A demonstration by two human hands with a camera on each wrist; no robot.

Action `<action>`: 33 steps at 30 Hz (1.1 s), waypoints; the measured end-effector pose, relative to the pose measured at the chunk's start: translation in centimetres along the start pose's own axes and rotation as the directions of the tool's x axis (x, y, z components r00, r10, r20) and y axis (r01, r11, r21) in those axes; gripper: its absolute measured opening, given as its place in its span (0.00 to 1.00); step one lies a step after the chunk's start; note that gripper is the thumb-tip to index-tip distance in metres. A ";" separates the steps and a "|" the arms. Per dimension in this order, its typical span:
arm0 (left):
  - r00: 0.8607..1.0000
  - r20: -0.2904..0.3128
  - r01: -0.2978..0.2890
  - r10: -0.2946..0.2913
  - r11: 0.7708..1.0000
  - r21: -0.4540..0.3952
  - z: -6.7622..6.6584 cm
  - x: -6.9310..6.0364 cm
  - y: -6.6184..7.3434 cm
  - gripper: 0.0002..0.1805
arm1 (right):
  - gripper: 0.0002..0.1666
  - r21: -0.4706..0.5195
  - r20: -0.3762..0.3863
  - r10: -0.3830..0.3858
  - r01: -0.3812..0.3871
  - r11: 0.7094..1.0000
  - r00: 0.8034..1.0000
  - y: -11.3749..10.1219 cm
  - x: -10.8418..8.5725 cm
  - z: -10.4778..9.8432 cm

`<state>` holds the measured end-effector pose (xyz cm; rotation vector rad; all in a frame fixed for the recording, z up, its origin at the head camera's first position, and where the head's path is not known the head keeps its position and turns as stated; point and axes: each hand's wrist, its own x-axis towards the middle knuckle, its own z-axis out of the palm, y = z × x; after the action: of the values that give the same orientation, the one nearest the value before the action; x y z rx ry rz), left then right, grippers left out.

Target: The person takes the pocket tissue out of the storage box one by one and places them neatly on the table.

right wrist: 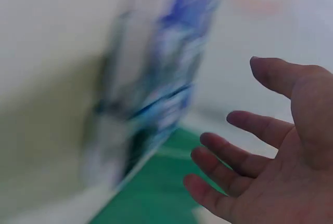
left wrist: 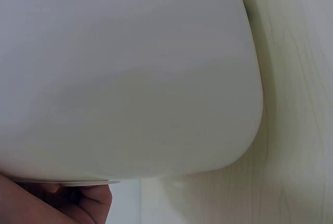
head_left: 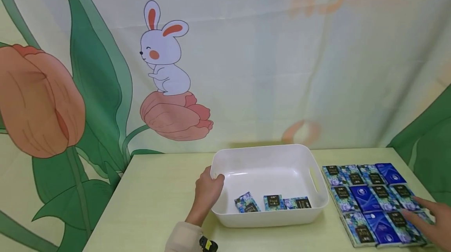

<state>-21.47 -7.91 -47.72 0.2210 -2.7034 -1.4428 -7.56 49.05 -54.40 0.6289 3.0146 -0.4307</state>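
Observation:
My left hand [head_left: 208, 188] grips the left end of a white plastic bin [head_left: 267, 220], its thumb over the rim. In the left wrist view the curled fingers [left wrist: 96, 200] show at the bin's edge. Inside the bin, along the front, lie three flowered tissue packs [head_left: 273, 202]. At the right edge of the head view my right hand [head_left: 437, 220] is spread over rows of similar packs [head_left: 385, 197], some flowered and some plain blue. The right wrist view shows that hand's fingers [right wrist: 234, 167] apart and holding nothing, with the packs blurred beside them.
Everything stands on a pale wood-grain table [head_left: 155, 201]. Behind it hangs a curtain [head_left: 246, 67] printed with tulips and a rabbit. The bin's right end has a cut-out handle [head_left: 314, 180] facing the rows of packs.

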 end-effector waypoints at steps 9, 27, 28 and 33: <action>1.000 -0.006 0.001 -0.001 1.000 0.006 -0.1 -0.1 0.1 0.28 | 0.45 0.061 -0.090 -0.389 0.395 0.917 0.917 -15.5 -2.3 -9.3; 1.000 -0.009 -0.023 0.023 1.000 0.013 -0.1 -0.1 0.1 0.28 | 0.34 0.256 -0.098 -0.667 0.667 0.700 0.738 -31.6 -1.1 -10.6; 1.000 -0.009 -0.026 0.026 1.000 0.016 0.0 0.0 0.0 0.28 | 0.33 0.263 -0.096 -0.681 0.678 0.686 0.726 -32.3 -0.9 -10.4; 0.999 -0.002 -0.039 0.039 0.999 0.025 0.1 0.0 -0.1 0.28 | 0.31 0.306 -0.021 -0.732 0.702 0.644 0.681 -35.7 0.2 -9.0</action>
<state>-21.46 -7.90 -47.85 0.1708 -2.7093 -1.3976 -21.71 20.17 -36.38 -0.6545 2.9779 -0.9031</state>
